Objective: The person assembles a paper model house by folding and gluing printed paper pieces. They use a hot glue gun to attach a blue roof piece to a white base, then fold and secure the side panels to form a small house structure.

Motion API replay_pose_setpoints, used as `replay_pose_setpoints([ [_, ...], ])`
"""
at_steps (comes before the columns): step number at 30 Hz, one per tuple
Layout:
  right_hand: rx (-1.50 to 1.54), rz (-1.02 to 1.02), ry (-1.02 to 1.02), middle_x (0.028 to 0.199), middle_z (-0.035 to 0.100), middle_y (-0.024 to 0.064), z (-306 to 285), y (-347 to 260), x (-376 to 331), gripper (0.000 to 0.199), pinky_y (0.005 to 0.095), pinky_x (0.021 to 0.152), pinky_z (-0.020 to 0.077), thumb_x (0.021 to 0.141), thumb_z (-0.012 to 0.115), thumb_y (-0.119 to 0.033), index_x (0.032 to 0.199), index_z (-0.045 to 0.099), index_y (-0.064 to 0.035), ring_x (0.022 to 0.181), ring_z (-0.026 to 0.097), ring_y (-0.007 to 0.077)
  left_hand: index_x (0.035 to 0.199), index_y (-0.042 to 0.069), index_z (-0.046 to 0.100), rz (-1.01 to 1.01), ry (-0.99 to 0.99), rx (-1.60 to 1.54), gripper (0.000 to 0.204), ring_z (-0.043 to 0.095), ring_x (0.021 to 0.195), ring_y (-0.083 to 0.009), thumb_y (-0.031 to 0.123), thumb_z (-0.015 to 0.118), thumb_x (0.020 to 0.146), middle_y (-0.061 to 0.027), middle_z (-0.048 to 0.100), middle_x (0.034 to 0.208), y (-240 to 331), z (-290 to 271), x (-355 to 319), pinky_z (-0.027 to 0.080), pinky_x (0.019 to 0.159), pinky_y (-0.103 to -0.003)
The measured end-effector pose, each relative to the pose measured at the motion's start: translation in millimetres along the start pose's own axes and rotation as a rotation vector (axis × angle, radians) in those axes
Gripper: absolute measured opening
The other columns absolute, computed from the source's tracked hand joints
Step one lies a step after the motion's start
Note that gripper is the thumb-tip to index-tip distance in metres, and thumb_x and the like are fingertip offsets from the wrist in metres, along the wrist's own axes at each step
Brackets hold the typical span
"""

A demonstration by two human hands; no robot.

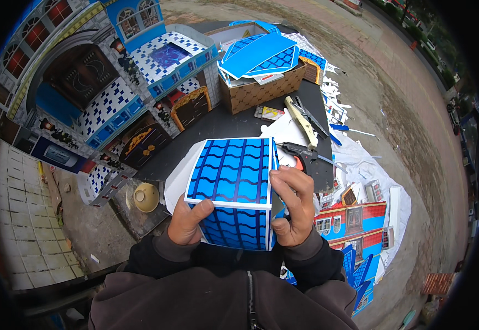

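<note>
Lower middle of the frame, I see a person in a dark jacket with a zip [250, 300] holding a boxy blue card piece with white edges and dark wavy tile lines [231, 170], its top and front faces turned to view. The left hand [187, 224] grips its left side, partly closed, thumb laid on the front near the white edge, the other fingers mostly hidden. The right hand [294, 206] is half curled at the right side, fingertips on the edge and the thumb lower down; how firmly it presses I cannot tell. Behind the piece stretches a black tabletop [212, 124]. A tall, brightly printed card toy house [99, 124] fills the upper left, and at upper centre a brown patterned cardboard box [264, 91] is heaped with flat blue card pieces [258, 55]. Right of centre lie a pale yellow-handled tool [302, 122] and a black tool with an orange-red part [300, 153]. Red and blue printed card parts [355, 223] spread at the right; a beige bowl [146, 198] sits left of the hands
</note>
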State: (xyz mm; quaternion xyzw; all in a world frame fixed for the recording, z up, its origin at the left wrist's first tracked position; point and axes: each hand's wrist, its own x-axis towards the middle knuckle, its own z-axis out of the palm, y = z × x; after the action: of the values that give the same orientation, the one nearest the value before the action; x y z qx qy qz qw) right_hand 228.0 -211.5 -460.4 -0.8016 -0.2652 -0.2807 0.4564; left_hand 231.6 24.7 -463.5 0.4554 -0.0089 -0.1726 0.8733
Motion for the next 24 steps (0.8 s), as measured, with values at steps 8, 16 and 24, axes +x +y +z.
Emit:
replay_pose_setpoints([
  [8,0.022,0.025,-0.01,0.132,0.059,0.0178,3,0,-2,0.054,0.0461,0.106,0.0448,0.107,0.049,-0.046,0.134,0.068,-0.0027,0.124,0.055,0.0368,0.155,-0.001,0.036,-0.011,-0.001,0.02,0.087,0.061,0.13,-0.0277,0.03,0.084,0.088,-0.0159,0.06,0.144,-2,2,-1,0.051,0.109,-0.043],
  [16,0.017,0.039,-0.021,0.134,0.06,0.0189,3,0,-1,0.052,0.0469,0.108,0.044,0.109,0.045,-0.042,0.133,0.068,-0.0016,0.126,0.055,0.0375,0.154,-0.001,0.037,-0.019,0.009,0.012,0.084,0.062,0.129,-0.0275,0.026,0.083,0.088,-0.0166,0.06,0.143,-2,3,1,0.051,0.108,-0.042],
  [24,0.129,0.205,-0.011,0.145,0.057,0.0234,5,5,-1,0.059,0.0451,0.116,0.0377,0.109,0.045,-0.045,0.144,0.057,0.0021,0.136,0.052,0.039,0.153,-0.002,0.04,-0.056,0.051,-0.085,0.075,0.063,0.128,-0.0264,0.029,0.077,0.095,-0.0174,0.061,0.143,-2,4,11,0.052,0.108,-0.042],
])
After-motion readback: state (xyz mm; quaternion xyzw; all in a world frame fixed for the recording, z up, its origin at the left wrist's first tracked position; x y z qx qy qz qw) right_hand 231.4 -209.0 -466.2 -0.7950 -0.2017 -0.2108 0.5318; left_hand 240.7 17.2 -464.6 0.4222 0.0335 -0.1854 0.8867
